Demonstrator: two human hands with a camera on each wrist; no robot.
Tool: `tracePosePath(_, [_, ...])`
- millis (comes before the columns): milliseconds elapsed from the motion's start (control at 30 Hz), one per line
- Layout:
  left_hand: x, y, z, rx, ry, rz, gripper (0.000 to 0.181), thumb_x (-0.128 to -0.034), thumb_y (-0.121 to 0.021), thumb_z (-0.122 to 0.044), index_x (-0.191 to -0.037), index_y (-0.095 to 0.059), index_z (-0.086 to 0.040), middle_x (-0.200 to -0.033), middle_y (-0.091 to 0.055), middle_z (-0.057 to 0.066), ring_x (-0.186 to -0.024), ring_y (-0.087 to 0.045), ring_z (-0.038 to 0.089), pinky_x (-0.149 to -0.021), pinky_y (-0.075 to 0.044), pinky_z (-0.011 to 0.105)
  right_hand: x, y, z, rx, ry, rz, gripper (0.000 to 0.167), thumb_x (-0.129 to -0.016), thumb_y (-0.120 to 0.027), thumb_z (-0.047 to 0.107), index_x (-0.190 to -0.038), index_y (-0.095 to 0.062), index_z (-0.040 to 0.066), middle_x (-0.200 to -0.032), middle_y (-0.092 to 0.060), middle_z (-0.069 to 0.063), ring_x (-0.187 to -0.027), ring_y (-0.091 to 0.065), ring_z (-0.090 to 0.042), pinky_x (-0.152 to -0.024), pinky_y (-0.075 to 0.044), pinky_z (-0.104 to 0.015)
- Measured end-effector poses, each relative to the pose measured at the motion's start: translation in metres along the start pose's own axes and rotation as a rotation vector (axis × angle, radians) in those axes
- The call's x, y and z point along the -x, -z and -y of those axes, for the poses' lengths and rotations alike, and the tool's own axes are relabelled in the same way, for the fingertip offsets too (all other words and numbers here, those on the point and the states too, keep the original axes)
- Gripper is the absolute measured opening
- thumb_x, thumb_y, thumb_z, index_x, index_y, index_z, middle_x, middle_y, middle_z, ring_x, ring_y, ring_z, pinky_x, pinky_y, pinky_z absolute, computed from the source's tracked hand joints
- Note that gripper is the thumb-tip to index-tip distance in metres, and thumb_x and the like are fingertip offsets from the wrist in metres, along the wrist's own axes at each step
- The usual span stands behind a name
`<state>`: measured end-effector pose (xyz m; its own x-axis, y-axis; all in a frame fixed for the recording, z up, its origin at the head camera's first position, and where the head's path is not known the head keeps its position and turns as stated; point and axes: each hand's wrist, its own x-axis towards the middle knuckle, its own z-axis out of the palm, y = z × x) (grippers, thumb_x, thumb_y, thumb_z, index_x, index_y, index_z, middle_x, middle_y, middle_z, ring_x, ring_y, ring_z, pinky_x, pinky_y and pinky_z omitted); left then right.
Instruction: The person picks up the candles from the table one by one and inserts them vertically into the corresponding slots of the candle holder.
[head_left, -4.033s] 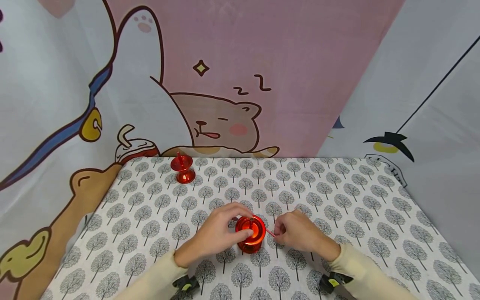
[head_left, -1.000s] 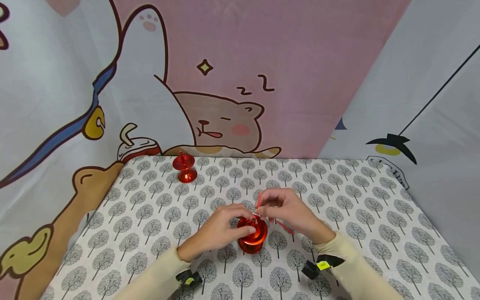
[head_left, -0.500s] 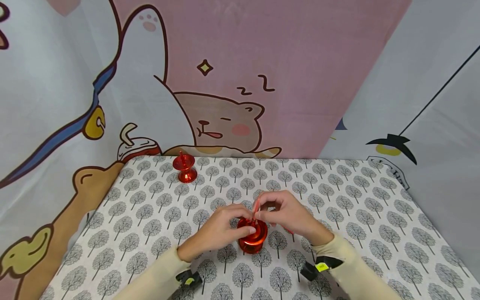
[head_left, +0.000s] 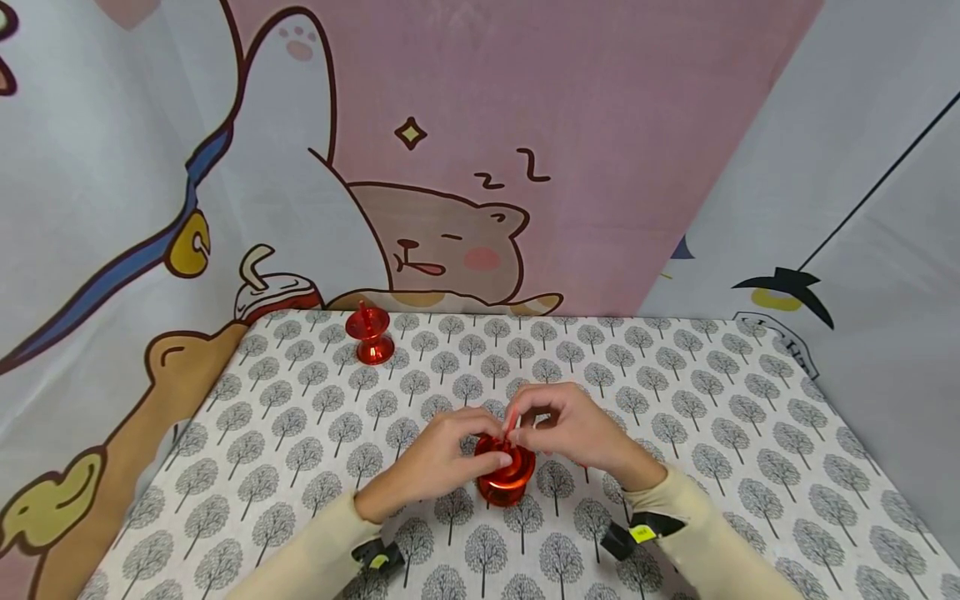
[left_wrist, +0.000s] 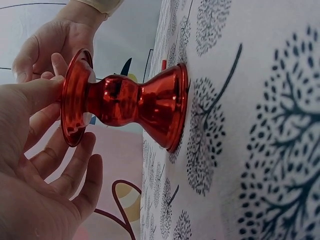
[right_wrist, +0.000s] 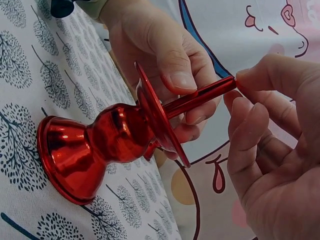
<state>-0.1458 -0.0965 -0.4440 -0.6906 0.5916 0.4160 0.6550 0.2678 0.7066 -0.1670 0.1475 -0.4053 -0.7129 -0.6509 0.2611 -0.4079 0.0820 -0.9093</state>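
A shiny red candle holder stands upright on the cloth, with a round base, a bulbous stem and a wide dish. My left hand grips the dish rim between thumb and fingers, as the left wrist view shows. A slim red tube rises from the middle of the dish. My right hand pinches a thin red stick right at the holder's top; in the right wrist view the thumb and a finger meet at the tube's tip. Where stick and tube join is hidden.
A second red candle holder with an upright spike stands at the back left of the table. Another thin red piece lies on the cloth beneath the right forearm, mostly hidden. A printed curtain hangs behind the tree-patterned tablecloth.
My right hand has come from low beside the holder to above it, bringing the red stick upright, then lowered it slightly onto the top. The left hand keeps its grip.
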Motion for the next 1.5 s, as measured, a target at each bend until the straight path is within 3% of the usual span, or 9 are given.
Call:
tracePosePath(233, [-0.0008, 0.001, -0.0004, -0.008, -0.011, -0.002, 0.014, -0.1002, -0.082, -0.017, -0.112, -0.08, -0.009, -0.117, -0.079, 0.0, -0.11, -0.072, 0.012, -0.1, -0.059, 0.036, -0.0016, 0.0, -0.0022, 0.032, 0.043, 0.015, 0.019, -0.091, -0.079, -0.005, -0.101, -0.082, 0.012, -0.102, -0.079, -0.004, -0.091, -0.071, -0.016, -0.071, -0.065, -0.034])
tracePosePath(467, [-0.0011, 0.0011, 0.0005, 0.001, -0.013, 0.003, 0.014, -0.1011, -0.081, -0.018, -0.113, -0.08, -0.01, -0.117, -0.079, -0.001, -0.109, -0.071, 0.011, -0.099, -0.06, 0.033, -0.0017, 0.0001, -0.0029, 0.05, 0.05, 0.029, 0.023, -0.09, -0.078, -0.005, -0.101, -0.083, 0.015, -0.102, -0.079, -0.002, -0.088, -0.07, -0.016, -0.067, -0.063, -0.031])
tracePosePath(867, [-0.0005, 0.001, -0.0003, 0.01, -0.011, 0.0, 0.013, -0.1016, -0.081, -0.018, -0.113, -0.08, -0.011, -0.116, -0.079, -0.002, -0.109, -0.071, 0.01, -0.098, -0.06, 0.033, -0.0024, 0.0004, -0.0023, 0.047, 0.076, 0.041, 0.018, -0.091, -0.078, -0.003, -0.102, -0.082, 0.011, -0.101, -0.078, -0.005, -0.082, -0.069, -0.015, -0.063, -0.06, -0.027])
tracePosePath(1133, [0.0011, -0.0006, 0.0006, 0.014, -0.01, -0.004, 0.011, -0.1011, -0.081, -0.017, -0.11, -0.079, -0.011, -0.115, -0.079, -0.002, -0.108, -0.071, 0.01, -0.097, -0.06, 0.034, -0.0025, -0.0005, -0.0023, 0.048, 0.08, 0.03, 0.017, -0.092, -0.076, -0.003, -0.103, -0.081, 0.01, -0.101, -0.079, -0.005, -0.09, -0.074, -0.022, -0.072, -0.066, -0.034])
tracePosePath(1500, [-0.0003, 0.0005, 0.0005, 0.001, -0.02, -0.004, 0.012, -0.1022, -0.08, -0.018, -0.112, -0.08, -0.011, -0.118, -0.08, -0.001, -0.113, -0.072, 0.012, -0.102, -0.059, 0.037, -0.0022, -0.0005, -0.0002, 0.005, 0.124, 0.031, 0.018, -0.094, -0.075, -0.007, -0.105, -0.081, 0.005, -0.102, -0.079, -0.009, -0.093, -0.073, -0.016, -0.072, -0.065, -0.034])
